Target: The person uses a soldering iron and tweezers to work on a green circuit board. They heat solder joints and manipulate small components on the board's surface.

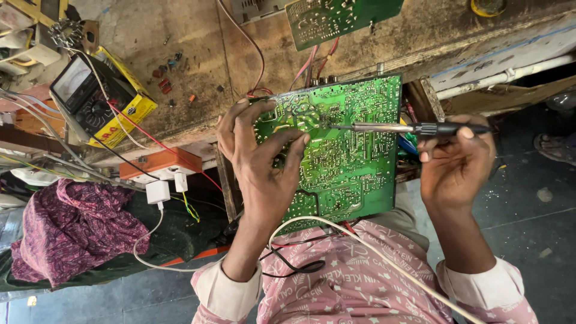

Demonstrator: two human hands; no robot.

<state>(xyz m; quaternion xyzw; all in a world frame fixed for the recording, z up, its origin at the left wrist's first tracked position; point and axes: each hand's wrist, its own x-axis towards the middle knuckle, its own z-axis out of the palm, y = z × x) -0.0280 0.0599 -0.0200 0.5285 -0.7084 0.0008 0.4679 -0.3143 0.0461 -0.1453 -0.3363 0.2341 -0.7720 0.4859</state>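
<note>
A big green circuit board (pixel 342 150) stands tilted in the middle, its top edge leaning on the worn wooden desk (pixel 198 54) and its bottom edge near the person's pink shirt.

Far to the left of the board, a purple cloth (pixel 66 231) lies in a heap. Above the cloth and still well left of the board, a black meter (pixel 84 96) rests in a yellow box on the desk. Closer to the board, an orange power strip (pixel 159 163) sits at the desk's edge with white plugs hanging from it.

The left hand (pixel 261 165) holds the board's left side. Its grip is closed on the board, with fingers spread over the green face and the thumb at the edge.

A white cable (pixel 360 240) loops just below the board, across the shirt.

A second, smaller green board (pixel 336 18) lies on the desk above the big one.

On the board's right side, the right hand (pixel 456 162) has a tight grip on the black handle of a soldering iron (pixel 414 128). The iron lies level, and its metal tip touches the board near the top.
</note>
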